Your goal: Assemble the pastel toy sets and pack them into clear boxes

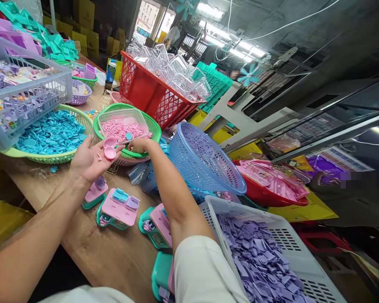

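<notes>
My left hand [87, 159] lies palm up beside the green basket [158, 126]. Two small round pink toy dishes [110, 152] rest on its fingers, and a tiny pink piece [99, 157] lies on the palm. Close by on the right, my right hand [139, 145] reaches the basket's near rim with its fingers curled; what they pinch, if anything, is hidden. A clear tub of small pink parts [120, 126] sits in the basket, with a small blue disc [128, 136] at its near edge. Pink-and-teal toy houses [120, 208] stand below my hands on the table.
A light-green basket of blue parts [50, 134] is at left, under a translucent crate [28, 105]. Behind stands a red basket [145, 92] of clear plastic cases. To the right are a tilted blue basket [205, 164] and a white crate [227, 240] of purple pieces.
</notes>
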Available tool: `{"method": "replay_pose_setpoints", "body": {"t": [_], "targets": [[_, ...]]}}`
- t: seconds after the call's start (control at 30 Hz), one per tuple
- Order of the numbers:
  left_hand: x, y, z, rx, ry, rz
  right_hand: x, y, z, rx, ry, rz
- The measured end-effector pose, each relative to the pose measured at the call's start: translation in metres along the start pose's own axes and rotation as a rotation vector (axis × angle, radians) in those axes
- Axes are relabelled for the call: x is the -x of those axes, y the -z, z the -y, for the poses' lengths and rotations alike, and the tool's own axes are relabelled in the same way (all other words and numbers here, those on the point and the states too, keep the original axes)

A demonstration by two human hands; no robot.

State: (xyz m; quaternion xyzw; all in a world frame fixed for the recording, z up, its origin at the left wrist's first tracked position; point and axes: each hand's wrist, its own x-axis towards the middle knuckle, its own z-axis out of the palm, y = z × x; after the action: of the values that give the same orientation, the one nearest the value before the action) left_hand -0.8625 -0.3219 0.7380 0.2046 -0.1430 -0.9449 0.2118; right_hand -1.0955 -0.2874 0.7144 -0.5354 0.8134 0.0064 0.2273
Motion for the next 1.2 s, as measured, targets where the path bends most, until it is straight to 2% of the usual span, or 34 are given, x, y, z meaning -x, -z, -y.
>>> {"method": "replay_pose_setpoints", "body": {"t": [0.13, 0.3, 0.5, 0.6, 0.73, 0.87, 0.93, 1.0, 1.07, 1.13, 1.2], "targets": [[-0.001, 0.003, 0.002, -0.024, 0.001, -0.019, 0.019, 0.013, -0.006, -0.120, 0.022, -0.036], [-0.005, 0.005, 0.004, -0.028, 0.038, -0.021, 0.040, 0.022, -0.013, -0.552, 0.092, -0.064], [-0.013, 0.012, 0.010, 0.005, 0.064, -0.006, 0.046, 0.020, -0.017, -0.658, 0.077, -0.114], [-0.014, 0.012, 0.015, 0.006, 0.071, 0.000, 0.055, 0.023, -0.008, -0.731, 0.137, -0.150], [-0.010, 0.004, 0.020, 0.016, 0.074, 0.014, 0.075, 0.031, 0.027, -0.776, 0.299, -0.145], [-0.006, 0.000, 0.024, 0.039, 0.054, 0.047, 0.088, 0.037, 0.063, -0.621, 0.430, -0.031], [-0.005, 0.003, 0.025, 0.051, 0.050, 0.023, 0.086, 0.040, 0.066, -0.500, 0.420, -0.070], [-0.004, 0.007, 0.024, 0.055, 0.056, -0.045, 0.080, 0.039, 0.058, -0.268, 0.300, -0.183], [-0.003, 0.011, 0.023, 0.055, 0.058, -0.103, 0.071, 0.034, 0.044, 0.043, 0.117, -0.234], [-0.001, 0.014, 0.021, 0.053, 0.055, -0.119, 0.060, 0.025, 0.031, 0.258, -0.017, -0.192], [0.000, 0.016, 0.018, 0.041, 0.047, -0.121, 0.049, 0.016, 0.023, 0.316, -0.054, -0.133]]}}
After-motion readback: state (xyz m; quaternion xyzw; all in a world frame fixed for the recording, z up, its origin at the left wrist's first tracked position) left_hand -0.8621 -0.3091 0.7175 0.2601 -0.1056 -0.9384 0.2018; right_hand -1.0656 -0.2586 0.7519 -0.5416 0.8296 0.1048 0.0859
